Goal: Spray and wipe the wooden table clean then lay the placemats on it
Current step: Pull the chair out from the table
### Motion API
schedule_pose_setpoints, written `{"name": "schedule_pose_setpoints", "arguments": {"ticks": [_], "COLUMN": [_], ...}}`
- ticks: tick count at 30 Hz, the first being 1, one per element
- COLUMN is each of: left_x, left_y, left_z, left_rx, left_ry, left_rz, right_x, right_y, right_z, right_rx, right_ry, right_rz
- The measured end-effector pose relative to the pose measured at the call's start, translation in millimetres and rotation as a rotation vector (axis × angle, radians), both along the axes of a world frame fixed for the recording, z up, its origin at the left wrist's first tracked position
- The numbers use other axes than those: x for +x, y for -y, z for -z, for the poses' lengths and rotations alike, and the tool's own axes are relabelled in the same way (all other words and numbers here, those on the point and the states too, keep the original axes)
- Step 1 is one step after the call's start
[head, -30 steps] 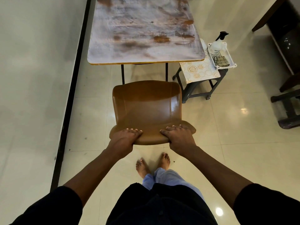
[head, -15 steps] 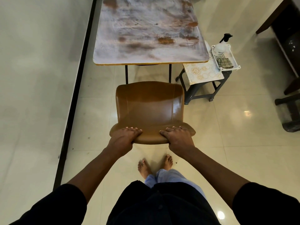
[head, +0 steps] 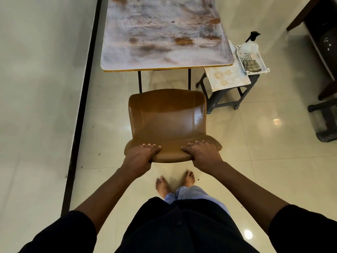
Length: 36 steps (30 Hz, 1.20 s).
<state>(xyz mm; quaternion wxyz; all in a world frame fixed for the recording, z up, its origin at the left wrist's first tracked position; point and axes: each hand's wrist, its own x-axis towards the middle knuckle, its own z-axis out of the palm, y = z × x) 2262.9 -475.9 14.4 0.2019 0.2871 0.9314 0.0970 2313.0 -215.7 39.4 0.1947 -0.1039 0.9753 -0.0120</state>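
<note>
Our left hand (head: 140, 155) and right hand (head: 204, 154) curl fingers over the chair (head: 167, 121) back's top edge; probably light, rigid, smooth.

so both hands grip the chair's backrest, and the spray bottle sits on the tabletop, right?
Not quite. Left hand and right hand do grip the chair backrest, but the head view shows the spray bottle in the white basket on the stool, beside the table.
</note>
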Motion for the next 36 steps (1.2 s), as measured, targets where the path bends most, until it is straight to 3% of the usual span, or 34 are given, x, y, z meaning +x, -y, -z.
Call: {"name": "schedule_pose_setpoints", "arguments": {"ticks": [12, 36], "left_x": [-12.0, -2.3], "left_y": [3.9, 0.1], "left_z": [-2.7, -9.8], "left_rx": [-0.107, -0.045], "left_ry": [0.031, -0.104], "left_rz": [0.131, 0.039], "right_x": [-1.4, 13.6], "right_y": [-31.2, -18.9], "right_z": [-0.7, 12.4], "right_rx": [-0.137, -0.121], "right_ry": [0.105, -0.098], "right_rz": [-0.060, 0.033]}}
